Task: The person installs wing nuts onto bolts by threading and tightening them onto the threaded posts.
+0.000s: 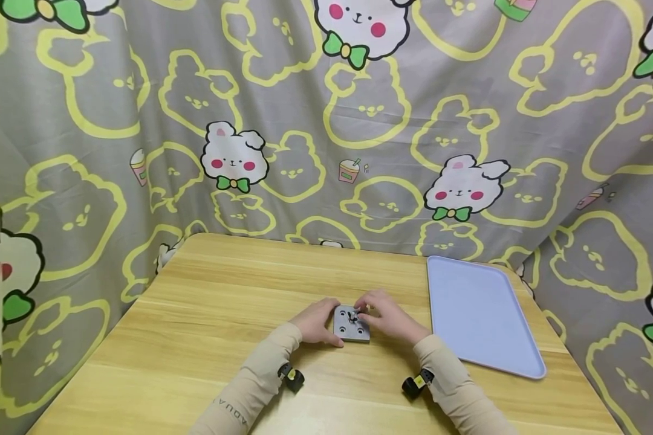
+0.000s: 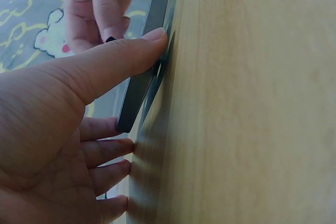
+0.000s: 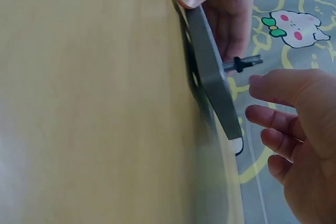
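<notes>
A small grey square plate (image 1: 351,333) with round holes lies on the wooden table in front of me. My left hand (image 1: 317,321) holds it by its left side, thumb at the near edge and fingers around toward the far edge. From the plate's upper face stands a thin threaded rod (image 3: 255,60) with a black wing-shaped nut (image 3: 239,65) on it. Close beside the rod is my right hand (image 1: 390,318). In the right wrist view its thumb (image 3: 262,85) is just short of the rod's end, fingers loosely bent with nothing between them.
A light blue tray (image 1: 481,314) lies at the right of the wooden table (image 1: 239,284). Behind the table hangs a grey curtain (image 1: 305,115) with cartoon animals. Each forearm wears a dark strap with a small camera (image 1: 291,377).
</notes>
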A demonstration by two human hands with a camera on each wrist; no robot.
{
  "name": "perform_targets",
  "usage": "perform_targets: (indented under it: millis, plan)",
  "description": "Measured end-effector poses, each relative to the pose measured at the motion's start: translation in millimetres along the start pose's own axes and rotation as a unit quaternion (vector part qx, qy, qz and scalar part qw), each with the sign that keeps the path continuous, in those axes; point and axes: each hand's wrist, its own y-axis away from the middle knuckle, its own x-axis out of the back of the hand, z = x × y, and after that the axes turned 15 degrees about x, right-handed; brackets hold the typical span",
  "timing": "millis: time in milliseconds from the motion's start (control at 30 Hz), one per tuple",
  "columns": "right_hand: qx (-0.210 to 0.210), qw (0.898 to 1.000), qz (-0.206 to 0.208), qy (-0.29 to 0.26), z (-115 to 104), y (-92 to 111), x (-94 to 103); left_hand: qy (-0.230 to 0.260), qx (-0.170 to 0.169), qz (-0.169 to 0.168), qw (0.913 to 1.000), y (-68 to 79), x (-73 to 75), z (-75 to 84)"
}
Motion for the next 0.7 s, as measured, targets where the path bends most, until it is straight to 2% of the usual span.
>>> perform_targets:
  millis: [333, 700]
  plan:
    - [-0.015, 1.000, -0.011, -0.010, -4.0, -2.4, -6.9, -0.003, -0.003, -0.001, 1.0000, 1.3, 1.3, 0.4]
    - [0.008, 1.000, -0.023, -0.010, -2.7, -4.4, -8.2, -0.004, 0.000, -0.004, 1.0000, 2.5, 2.7, 1.1]
